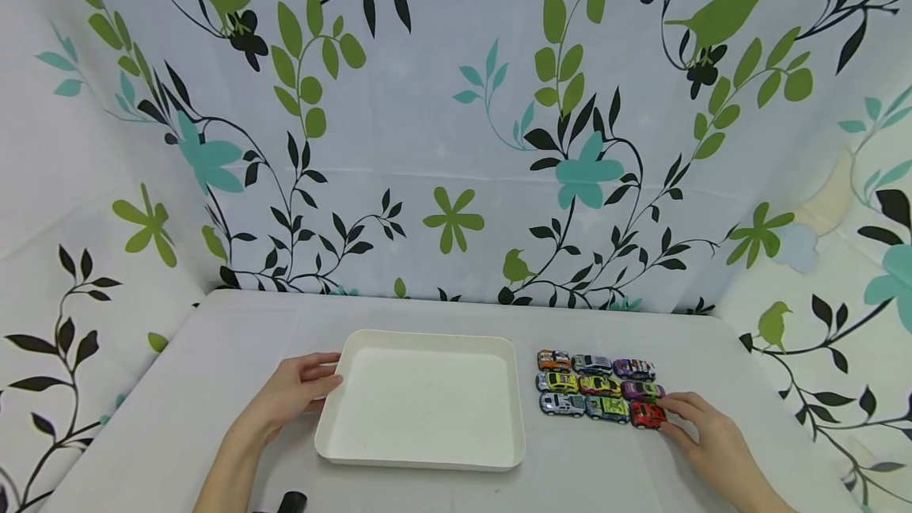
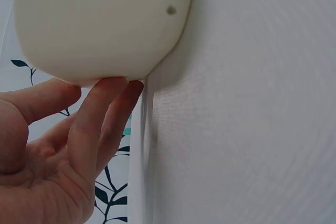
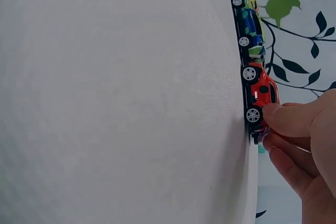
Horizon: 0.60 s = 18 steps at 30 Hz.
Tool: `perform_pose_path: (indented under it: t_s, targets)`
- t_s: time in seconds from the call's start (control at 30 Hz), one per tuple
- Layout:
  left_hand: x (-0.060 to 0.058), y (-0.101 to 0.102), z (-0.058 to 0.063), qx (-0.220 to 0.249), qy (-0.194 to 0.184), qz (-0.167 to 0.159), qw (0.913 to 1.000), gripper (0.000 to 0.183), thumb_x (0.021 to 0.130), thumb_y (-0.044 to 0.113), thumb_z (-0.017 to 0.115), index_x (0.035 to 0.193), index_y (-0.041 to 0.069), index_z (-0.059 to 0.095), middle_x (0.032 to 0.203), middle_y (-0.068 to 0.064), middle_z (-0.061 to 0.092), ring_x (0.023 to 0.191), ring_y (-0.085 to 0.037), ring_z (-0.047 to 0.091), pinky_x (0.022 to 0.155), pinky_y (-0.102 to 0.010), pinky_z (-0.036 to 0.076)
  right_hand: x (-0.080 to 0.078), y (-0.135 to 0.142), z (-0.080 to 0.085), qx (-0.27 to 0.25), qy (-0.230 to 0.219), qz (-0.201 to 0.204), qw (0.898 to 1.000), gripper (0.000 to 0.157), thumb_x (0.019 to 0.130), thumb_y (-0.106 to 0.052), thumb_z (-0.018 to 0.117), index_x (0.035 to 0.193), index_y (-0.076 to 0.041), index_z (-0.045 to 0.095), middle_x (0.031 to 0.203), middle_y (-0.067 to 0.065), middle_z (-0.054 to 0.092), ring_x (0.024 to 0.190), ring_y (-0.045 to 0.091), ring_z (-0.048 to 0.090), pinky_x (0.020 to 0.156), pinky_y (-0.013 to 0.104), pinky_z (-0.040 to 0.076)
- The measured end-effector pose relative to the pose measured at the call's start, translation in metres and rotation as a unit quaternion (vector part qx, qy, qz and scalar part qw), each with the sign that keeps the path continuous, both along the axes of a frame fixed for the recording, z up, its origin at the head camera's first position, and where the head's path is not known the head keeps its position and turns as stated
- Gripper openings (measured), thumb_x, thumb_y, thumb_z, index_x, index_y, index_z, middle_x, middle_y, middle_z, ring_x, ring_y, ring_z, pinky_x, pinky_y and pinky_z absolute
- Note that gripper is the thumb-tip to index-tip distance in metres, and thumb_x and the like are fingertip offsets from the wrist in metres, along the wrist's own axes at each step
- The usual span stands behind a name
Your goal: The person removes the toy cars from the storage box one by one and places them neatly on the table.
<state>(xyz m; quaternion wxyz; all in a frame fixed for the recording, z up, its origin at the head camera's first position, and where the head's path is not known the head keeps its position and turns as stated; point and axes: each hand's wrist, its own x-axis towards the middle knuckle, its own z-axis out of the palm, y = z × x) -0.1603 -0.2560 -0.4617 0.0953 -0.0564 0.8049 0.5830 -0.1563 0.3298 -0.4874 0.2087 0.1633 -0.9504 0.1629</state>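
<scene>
A shallow off-white rectangular tray lies on the table. My left hand holds its left end, thumb near the rim and bent fingertips against the outer wall. In the left wrist view, that hand meets the end of the tray. To the tray's right, several small toy cars stand close together in three rows. My right hand pinches the red toy car at the near right corner of the group. The right wrist view shows the thumb on the red car's side.
Behind the red car are a purple-green car and, to its left, a green-blue car. A black object shows at the bottom edge. The white-covered table meets a patterned curtain at the back.
</scene>
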Motion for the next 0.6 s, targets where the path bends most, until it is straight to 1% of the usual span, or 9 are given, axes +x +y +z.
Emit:
perform_pose_path:
  t_s: [0.13,0.27,0.37,0.43,0.6]
  targets:
    - [0.0,0.001,0.0,0.001,0.003,-0.004,1.0,0.053,0.098,0.011,0.064,0.143,-0.008,0.045,0.135,-0.032,0.057,0.106,-0.031,0.069,0.085,-0.044,0.06,0.004,0.0,0.001,-0.017,0.01,-0.017,1.0,0.034,0.075,-0.002,0.083,0.107,-0.008,0.073,0.108,0.005,0.07,0.096,0.034,0.069,0.078,0.049,0.057]
    - [0.002,0.002,-0.001,0.002,0.003,-0.009,1.0,0.052,0.098,0.01,0.064,0.143,-0.009,0.045,0.135,-0.032,0.056,0.107,-0.031,0.069,0.085,-0.044,0.06,0.012,0.003,0.003,-0.027,-0.005,-0.047,0.999,0.037,0.08,-0.004,0.08,0.116,-0.005,0.069,0.117,0.012,0.066,0.106,0.039,0.064,0.083,0.057,0.053]
    - [0.003,0.002,0.0,0.002,0.006,-0.013,0.9999,0.053,0.097,0.01,0.064,0.143,-0.01,0.045,0.136,-0.033,0.056,0.108,-0.031,0.069,0.085,-0.044,0.06,0.017,0.006,0.005,-0.019,-0.023,-0.075,0.997,0.038,0.086,-0.01,0.077,0.122,-0.004,0.065,0.123,0.018,0.063,0.112,0.043,0.057,0.087,0.061,0.048]
    - [0.002,0.002,0.001,-0.001,0.011,-0.016,0.9998,0.054,0.097,0.011,0.064,0.143,-0.01,0.044,0.136,-0.032,0.056,0.108,-0.031,0.069,0.085,-0.044,0.06,0.02,0.009,0.007,-0.013,-0.033,-0.085,0.996,0.039,0.089,-0.013,0.074,0.124,-0.001,0.063,0.126,0.022,0.061,0.115,0.045,0.053,0.09,0.063,0.045]
    - [0.003,0.0,0.002,-0.018,0.015,-0.014,0.9996,0.055,0.098,0.014,0.064,0.143,-0.009,0.044,0.136,-0.031,0.056,0.111,-0.032,0.068,0.084,-0.042,0.06,0.02,0.017,0.011,0.007,-0.056,-0.089,0.994,0.043,0.097,-0.022,0.066,0.129,0.004,0.058,0.132,0.028,0.057,0.12,0.049,0.046,0.094,0.068,0.038]
